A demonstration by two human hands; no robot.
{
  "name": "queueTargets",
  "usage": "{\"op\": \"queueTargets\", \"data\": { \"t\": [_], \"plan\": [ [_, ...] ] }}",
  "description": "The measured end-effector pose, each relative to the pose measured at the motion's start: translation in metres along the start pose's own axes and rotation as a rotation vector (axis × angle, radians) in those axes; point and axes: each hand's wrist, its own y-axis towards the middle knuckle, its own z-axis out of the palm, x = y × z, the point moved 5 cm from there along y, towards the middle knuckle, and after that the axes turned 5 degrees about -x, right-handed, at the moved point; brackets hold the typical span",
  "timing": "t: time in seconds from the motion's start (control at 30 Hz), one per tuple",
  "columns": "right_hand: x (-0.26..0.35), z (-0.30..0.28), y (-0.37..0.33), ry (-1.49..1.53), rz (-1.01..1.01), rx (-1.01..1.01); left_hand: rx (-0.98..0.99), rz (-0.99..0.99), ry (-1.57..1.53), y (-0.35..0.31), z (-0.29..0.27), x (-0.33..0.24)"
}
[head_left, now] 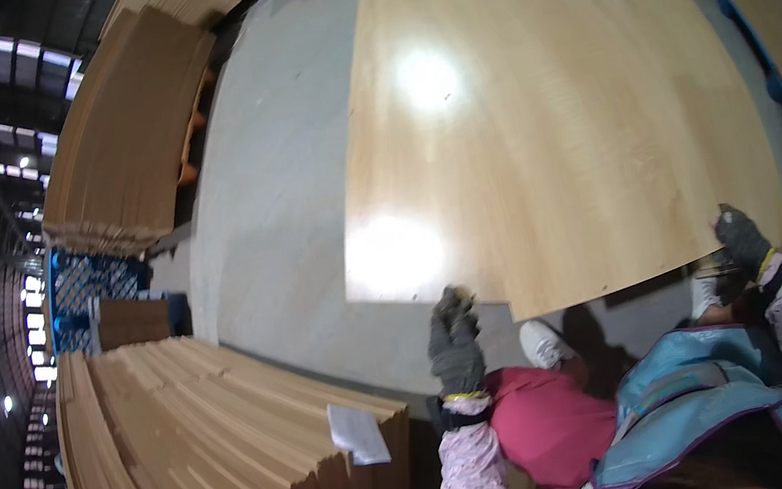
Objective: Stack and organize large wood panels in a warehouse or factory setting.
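Pale wood sheet lies ahead of the person, far middle to right; gloved left hand and right hand look clamped on its near edge, set well apart, thumbs' hold partly hidden. Best handled, I'd judge, with even force from both hands so it doesn't twist, near corners clear of the brown board stack, near left.

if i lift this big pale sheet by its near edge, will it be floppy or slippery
The pale sheet looks thin for its breadth, so it may flex. Its face shows bright glare, suggesting a smooth surface that could slip.
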Motion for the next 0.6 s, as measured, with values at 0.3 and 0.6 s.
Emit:
{"op": "queueTargets", "data": {
  "t": [0.3, 0.6],
  "plan": [
    [0.069, -0.034, 0.037, 0.673, 0.71, -0.04, -0.014, -0.156, 0.436, -0.009, 0.013, -0.013],
    [0.065, -0.037, 0.032, 0.862, 0.698, -0.062, 0.115, -0.158, 0.456, -0.017, 0.041, -0.015]
  ]
}}
